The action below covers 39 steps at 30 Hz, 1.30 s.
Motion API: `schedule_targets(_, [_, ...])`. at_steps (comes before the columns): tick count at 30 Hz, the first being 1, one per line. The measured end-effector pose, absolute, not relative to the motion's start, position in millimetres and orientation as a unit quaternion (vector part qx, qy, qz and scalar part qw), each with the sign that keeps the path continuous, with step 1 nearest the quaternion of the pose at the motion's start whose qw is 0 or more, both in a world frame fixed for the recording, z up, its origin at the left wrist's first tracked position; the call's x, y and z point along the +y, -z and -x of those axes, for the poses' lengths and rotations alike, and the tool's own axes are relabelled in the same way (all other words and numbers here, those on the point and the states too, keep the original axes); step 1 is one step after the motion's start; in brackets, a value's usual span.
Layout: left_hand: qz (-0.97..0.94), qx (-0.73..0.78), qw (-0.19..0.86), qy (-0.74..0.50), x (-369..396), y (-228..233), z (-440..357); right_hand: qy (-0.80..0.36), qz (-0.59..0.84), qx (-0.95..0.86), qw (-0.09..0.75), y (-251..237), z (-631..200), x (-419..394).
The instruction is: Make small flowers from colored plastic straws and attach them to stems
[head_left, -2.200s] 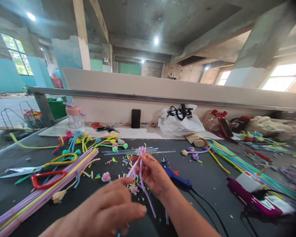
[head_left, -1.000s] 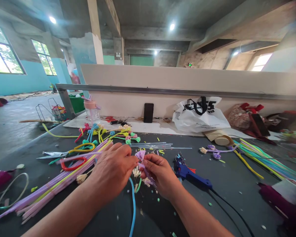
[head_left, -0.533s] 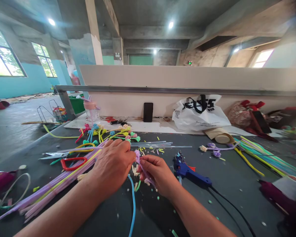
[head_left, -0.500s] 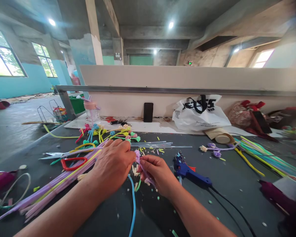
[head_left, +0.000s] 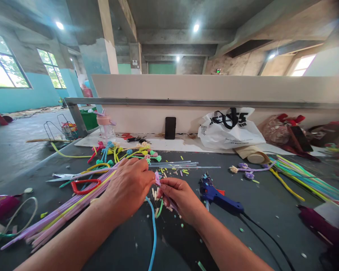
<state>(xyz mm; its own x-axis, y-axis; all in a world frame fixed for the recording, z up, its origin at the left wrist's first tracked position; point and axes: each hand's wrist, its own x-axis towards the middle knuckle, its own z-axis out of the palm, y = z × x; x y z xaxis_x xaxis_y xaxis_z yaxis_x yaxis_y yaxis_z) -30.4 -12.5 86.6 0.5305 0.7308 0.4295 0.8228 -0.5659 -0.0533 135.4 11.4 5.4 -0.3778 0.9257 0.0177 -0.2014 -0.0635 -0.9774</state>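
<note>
Left hand (head_left: pixel 131 186): bare, broad across the back, with rounded knuckles and fine creases in the skin
Right hand (head_left: pixel 183 197): bare, with slim fingers and a tapering thumb
Left forearm (head_left: pixel 73 235): bare, smooth, thickening away from the wrist
Right forearm (head_left: pixel 226 241): bare, slender at the wrist, wider further up

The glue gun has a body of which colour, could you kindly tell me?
The glue gun has a blue body, best seen in the head view.

Lilac piece (head_left: pixel 157 177) pinched by left hand (head_left: pixel 132 183), right hand (head_left: pixel 181 197); blue glue gun (head_left: pixel 222 197) on dark tabletop (head_left: pixel 124 244).
</note>
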Motion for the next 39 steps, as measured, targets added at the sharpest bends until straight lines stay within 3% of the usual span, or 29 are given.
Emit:
schedule_targets(24, [0.878, -0.421, 0.149, 0.172, -12.2, -80.7, 31.5, -0.655, 0.346, -0.492, 0.457, -2.9, -138.3, 13.4])
schedule_targets(27, [0.861, -0.430, 0.152, 0.226, -15.0, -75.3, 28.2, -0.635, 0.336, -0.480, 0.503, -6.7, -139.2, 11.8])
schedule_targets(30, [0.817, -0.424, 0.149, 0.362, -19.0, -65.2, 22.5, -0.621, 0.324, -0.444, 0.559, -12.2, -142.3, 11.2])
schedule_targets(34, [0.823, -0.389, 0.014, 0.414, -15.1, -48.8, 8.6, -0.622, 0.292, -0.382, 0.617, -14.3, -144.8, 13.5])
schedule_targets(39, [0.789, -0.410, -0.146, 0.434, 1.3, -42.0, -15.0, -0.662, 0.231, -0.339, 0.627, -13.5, -141.6, 15.0])
